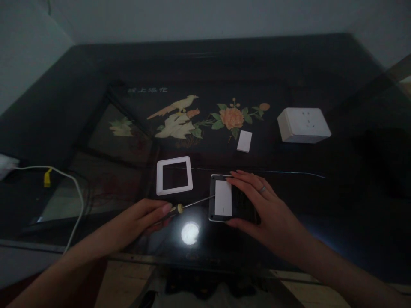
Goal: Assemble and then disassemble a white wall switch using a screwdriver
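Observation:
A screwdriver point(177, 208) with a dark and yellowish handle is in my left hand point(150, 217), fingers wrapped round it. Its thin shaft points right, the tip at the left edge of a white rocker panel point(223, 198). That panel sits in a dark switch frame point(212, 205) lying on the glossy black table. My right hand point(257, 201), with a ring on one finger, grips the frame at its top and bottom edges. An empty white square cover frame point(158, 177) lies to the left. Behind, a small white rectangular piece point(244, 141) rests on the table.
At the back right stands a white socket box point(303, 124). A white cable point(78, 188) with a yellow tag point(47, 177) runs down the left side from a white block point(7, 166). The table point(199, 64) shows a bird and flower picture.

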Action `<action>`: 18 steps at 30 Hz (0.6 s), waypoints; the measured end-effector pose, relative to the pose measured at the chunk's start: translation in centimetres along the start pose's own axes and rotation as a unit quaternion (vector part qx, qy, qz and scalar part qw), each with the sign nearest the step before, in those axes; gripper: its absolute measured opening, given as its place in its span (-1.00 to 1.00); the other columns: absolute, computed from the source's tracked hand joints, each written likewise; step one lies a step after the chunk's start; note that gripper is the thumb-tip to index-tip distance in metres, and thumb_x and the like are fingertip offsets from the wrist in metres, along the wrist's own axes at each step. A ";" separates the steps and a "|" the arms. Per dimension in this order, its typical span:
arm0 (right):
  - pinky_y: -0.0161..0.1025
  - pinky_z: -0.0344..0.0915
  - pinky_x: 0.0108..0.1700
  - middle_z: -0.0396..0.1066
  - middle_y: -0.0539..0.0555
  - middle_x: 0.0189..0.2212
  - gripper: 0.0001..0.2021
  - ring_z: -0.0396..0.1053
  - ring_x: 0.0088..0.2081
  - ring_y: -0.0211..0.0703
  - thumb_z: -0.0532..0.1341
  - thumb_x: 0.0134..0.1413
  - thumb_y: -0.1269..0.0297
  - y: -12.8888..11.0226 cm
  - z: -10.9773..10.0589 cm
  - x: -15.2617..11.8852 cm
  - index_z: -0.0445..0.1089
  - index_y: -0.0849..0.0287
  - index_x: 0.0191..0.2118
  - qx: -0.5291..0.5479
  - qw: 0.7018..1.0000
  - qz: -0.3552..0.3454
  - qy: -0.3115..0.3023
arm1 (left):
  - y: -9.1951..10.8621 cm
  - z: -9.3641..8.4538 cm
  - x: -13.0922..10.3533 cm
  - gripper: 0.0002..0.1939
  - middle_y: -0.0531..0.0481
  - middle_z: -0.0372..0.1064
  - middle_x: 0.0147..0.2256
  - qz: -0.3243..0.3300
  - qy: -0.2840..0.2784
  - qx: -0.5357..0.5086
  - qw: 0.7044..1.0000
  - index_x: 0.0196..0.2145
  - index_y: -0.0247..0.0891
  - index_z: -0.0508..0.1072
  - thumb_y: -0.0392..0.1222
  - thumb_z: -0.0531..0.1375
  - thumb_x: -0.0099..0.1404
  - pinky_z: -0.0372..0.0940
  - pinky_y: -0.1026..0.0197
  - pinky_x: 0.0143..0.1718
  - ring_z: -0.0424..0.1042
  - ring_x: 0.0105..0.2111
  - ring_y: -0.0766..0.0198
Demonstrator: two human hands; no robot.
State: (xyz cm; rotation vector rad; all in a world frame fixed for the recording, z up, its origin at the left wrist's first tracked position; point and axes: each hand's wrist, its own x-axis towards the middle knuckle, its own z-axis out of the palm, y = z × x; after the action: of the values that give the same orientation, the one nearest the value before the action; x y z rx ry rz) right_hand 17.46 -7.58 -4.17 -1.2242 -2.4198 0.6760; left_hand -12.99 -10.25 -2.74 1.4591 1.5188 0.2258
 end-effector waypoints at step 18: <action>0.37 -0.06 0.32 0.23 0.28 0.27 -0.30 0.16 0.31 0.14 0.35 0.05 0.24 0.2 0.0 -0.1 0.06 0.15 0.26 -0.002 1.000 -0.008 -0.009 | -0.2 -3.1 2.3 -0.71 0.01 0.53 -0.26 0.109 -0.058 0.118 0.985 -0.13 -0.12 0.53 0.04 0.11 0.36 0.40 0.24 -0.24 0.51 -0.28 0.22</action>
State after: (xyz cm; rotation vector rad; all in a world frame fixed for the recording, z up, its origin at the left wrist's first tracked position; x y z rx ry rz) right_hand 17.60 -7.60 -4.31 -1.2051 -2.4431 0.6813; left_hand -14.90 -6.88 -2.42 1.7972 1.3253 0.0909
